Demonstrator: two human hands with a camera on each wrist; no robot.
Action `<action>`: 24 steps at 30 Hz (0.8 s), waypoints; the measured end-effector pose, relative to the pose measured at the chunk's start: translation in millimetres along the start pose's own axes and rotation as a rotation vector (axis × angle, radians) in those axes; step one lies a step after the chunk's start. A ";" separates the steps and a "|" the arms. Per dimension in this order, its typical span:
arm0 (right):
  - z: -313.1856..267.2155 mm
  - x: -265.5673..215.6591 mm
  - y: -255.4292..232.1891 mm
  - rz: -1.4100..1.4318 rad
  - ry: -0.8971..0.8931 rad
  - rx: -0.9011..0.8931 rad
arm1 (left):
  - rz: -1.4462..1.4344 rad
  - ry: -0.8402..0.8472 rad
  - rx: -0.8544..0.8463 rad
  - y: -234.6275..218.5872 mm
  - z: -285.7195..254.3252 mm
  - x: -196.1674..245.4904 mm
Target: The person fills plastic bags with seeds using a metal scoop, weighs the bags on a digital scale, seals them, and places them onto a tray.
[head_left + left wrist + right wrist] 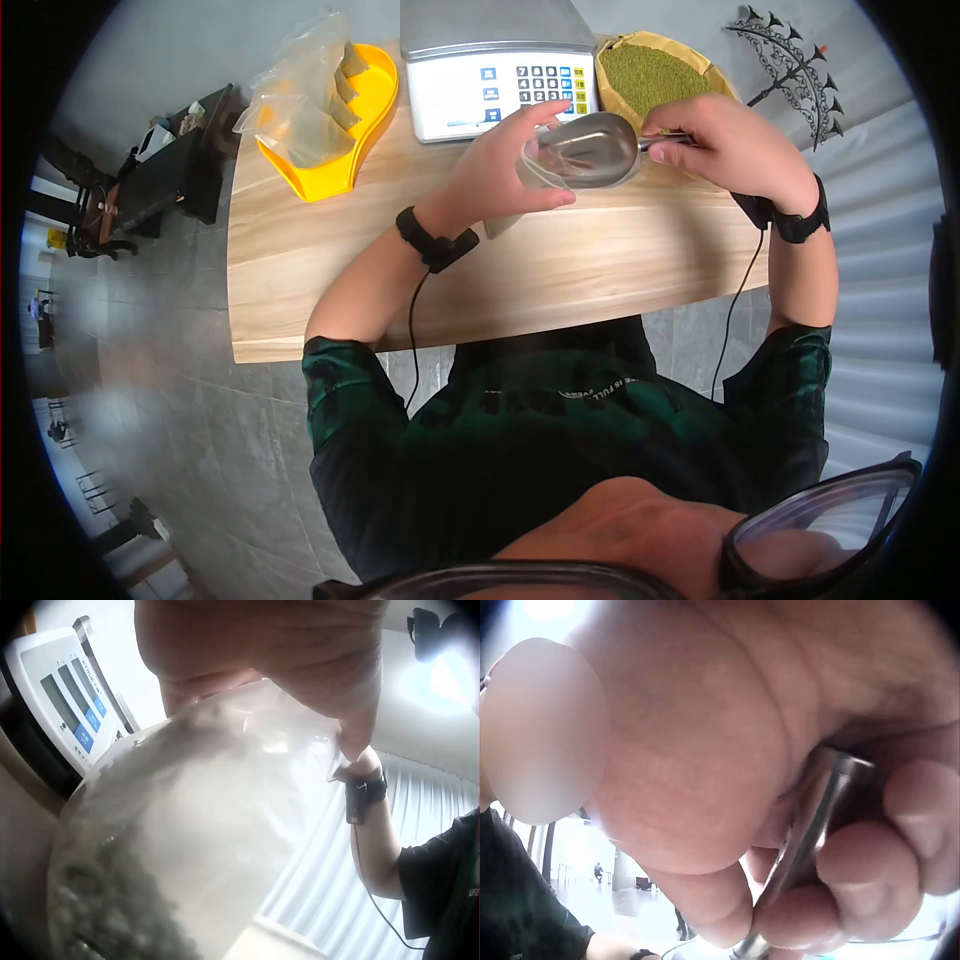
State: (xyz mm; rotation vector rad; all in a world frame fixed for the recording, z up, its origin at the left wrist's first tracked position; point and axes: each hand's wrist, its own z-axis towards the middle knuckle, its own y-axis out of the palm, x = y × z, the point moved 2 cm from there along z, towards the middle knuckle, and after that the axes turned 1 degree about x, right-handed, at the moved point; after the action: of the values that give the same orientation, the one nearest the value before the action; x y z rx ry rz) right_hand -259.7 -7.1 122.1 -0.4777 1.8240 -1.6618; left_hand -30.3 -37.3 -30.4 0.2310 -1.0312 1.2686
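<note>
My left hand (492, 165) holds the mouth of a clear plastic bag (217, 810), thumb and fingers spread wide around it. Small green beans (112, 907) lie at the bottom of the bag. With curled fingers my right hand (720, 140) grips the handle (810, 832) of a metal scoop (590, 150). The scoop's bowl is tilted toward the left hand, its front edge at the bag's mouth. Just beyond the right hand stands a brown paper sack (722, 80) filled with green beans (650, 80).
A white digital scale (450, 95) stands at the back of the wooden table (380, 270). To its left is a yellow tray (378, 100) with clear plastic bags (300, 100) on it. A black metal ornament (795, 75) is at the far right.
</note>
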 end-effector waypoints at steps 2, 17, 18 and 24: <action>0.0 3.3 3.8 -0.012 0.019 -0.010 | -0.010 -0.016 -0.011 2.5 -1.6 -3.2; -123.7 155.3 37.8 -0.007 0.775 0.156 | -0.068 -0.038 0.032 5.4 -7.4 -14.2; -122.6 168.2 43.6 -0.021 0.754 0.146 | -0.080 -0.054 0.028 5.4 -7.8 -15.0; -73.0 191.2 73.2 -0.046 0.799 0.169 | -0.114 -0.089 0.021 6.5 -9.8 -10.2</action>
State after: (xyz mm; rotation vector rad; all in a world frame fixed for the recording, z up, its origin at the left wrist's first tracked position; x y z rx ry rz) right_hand -439.4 -63.4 13.6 0.2739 2.1696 -2.2102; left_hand -30.3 -35.4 -45.9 0.3604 -1.0661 1.1746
